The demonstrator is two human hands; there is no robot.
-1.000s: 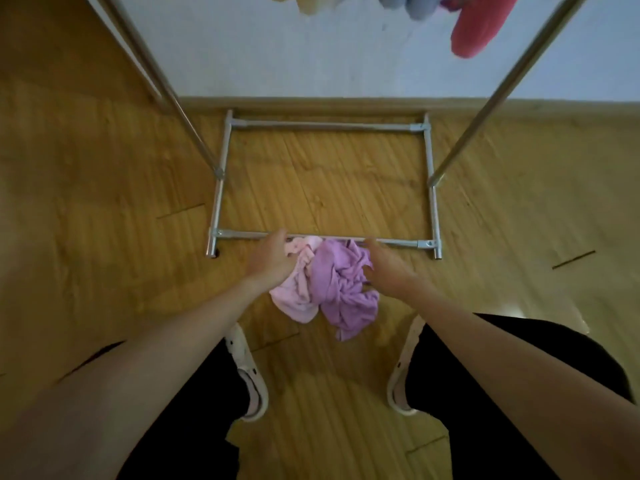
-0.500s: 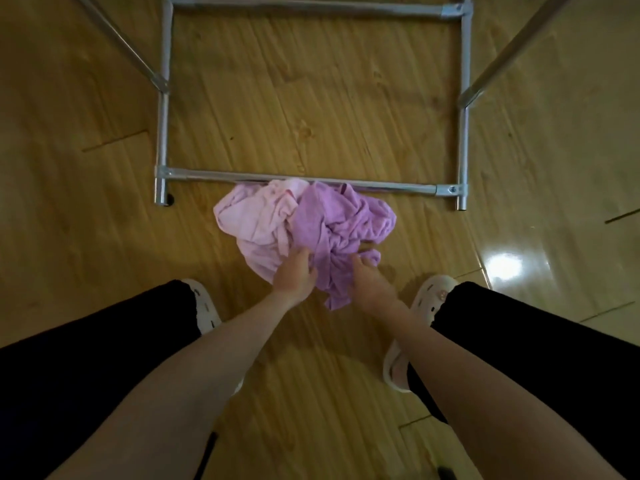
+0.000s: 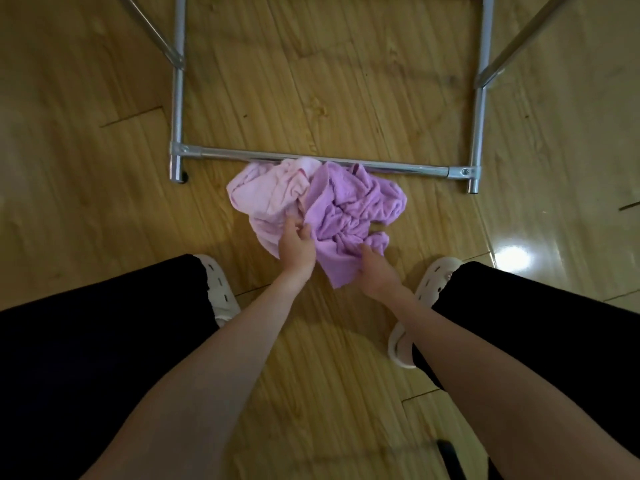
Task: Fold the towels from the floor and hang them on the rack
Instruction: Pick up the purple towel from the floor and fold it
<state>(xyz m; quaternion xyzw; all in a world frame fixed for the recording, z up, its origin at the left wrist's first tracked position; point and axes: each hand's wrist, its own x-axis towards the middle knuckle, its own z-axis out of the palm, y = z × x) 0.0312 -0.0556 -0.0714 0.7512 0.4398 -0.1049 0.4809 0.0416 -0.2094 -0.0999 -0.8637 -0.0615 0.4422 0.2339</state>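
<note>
Illumination is moderate and warm, uneven across the frame. A strong specular glare patch sits on the glossy wooden floor (image 3: 346, 358) at right, indicating an overhead source on that side. The chrome rack (image 3: 311, 161) tubes carry thin bright highlights. The lower third is darkest: the black trousers (image 3: 86, 358) register as flat black without fabric detail. Soft shadow lies on the floor under the forearms. Wide-angle distortion is evident; rack tubes splay outward toward the top corners. Focus is acceptable at centre, where folds of the purple towel (image 3: 349, 213) read clearly; the near forearms and frame edges are soft and slightly smeared.
</note>
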